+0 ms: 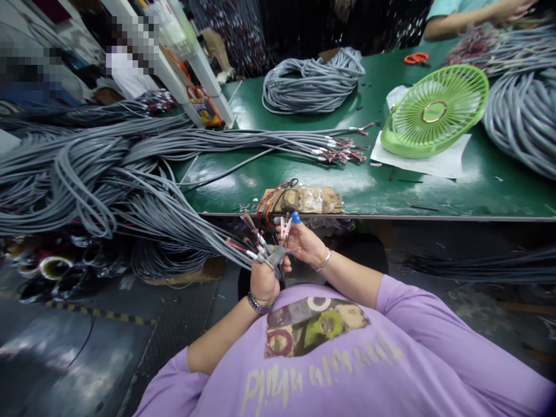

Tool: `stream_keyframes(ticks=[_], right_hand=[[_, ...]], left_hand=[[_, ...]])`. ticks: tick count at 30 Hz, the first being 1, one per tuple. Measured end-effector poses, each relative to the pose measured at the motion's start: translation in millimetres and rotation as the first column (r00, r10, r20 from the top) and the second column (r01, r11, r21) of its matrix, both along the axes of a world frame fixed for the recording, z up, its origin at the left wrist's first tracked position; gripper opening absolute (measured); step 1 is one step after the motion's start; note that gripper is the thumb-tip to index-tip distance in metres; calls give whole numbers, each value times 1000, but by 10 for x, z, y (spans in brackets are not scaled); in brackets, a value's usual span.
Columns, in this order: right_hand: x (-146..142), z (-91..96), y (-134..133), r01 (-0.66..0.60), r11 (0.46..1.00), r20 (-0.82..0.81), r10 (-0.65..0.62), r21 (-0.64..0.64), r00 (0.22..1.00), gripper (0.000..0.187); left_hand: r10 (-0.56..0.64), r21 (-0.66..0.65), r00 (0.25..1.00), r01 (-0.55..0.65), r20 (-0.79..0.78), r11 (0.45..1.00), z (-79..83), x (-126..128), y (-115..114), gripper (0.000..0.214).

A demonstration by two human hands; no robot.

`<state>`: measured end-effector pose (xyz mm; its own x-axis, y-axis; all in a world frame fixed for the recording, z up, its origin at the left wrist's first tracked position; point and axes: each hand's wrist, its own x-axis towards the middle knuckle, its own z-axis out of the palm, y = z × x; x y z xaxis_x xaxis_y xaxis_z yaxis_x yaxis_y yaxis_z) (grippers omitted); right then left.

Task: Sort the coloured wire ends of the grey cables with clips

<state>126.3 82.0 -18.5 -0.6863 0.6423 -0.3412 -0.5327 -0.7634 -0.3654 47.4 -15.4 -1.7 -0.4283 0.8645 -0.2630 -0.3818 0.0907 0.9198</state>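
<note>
The left hand (264, 284) has its grip closed around the ends of a bundle of grey cables (230, 249), just off the near edge of the green worktop (243, 168) and in front of the person's purple shirt (339, 370). Coloured wires (249, 222) fan out of the cable ends. The right hand (309, 246), with a blue cover (296, 218) on one fingertip, is just beside the left, its grip narrow around a small pink piece (285, 227) among the wires; whether it clasps that piece I cannot tell.

The cables run back left to a large heap (82, 174). More cables lie across the worktop, their stripped ends (345, 152) pointing right. A wood block (321, 200) lies at the near edge, beyond the hands. A coil (313, 81) lies farther back. To its right, a green fan (434, 113) stands on paper (452, 159), with orange scissors (416, 58) behind and a second coil (525, 116) beside it. At top right, a co-worker's arm (460, 24) reaches in.
</note>
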Motion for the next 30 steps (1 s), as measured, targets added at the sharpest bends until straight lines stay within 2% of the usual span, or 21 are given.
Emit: stream_keyframes(ticks=[5,8,11,17,30], right_hand=[[46,14,-11,-58,998,-36,59,20,998,48],[68,4,2,-67,997,-56,69,37,996,44],[81,-15,23,-51,998,-58,54,40,997,37],[68,-31,11,-19,997,-49,23,77,999,33],[-24,-66,23,73,996,-18,-72,42,997,22]], left_hand=[[5,45,1000,-5,4,999,17,13,-17,24],[-3,59,1000,4,-10,998,30,18,-47,24],[-6,53,999,8,-32,999,40,17,-69,26],[75,18,997,-74,-18,997,38,13,-29,26],[65,-51,997,-67,-33,996,-31,12,0,28]])
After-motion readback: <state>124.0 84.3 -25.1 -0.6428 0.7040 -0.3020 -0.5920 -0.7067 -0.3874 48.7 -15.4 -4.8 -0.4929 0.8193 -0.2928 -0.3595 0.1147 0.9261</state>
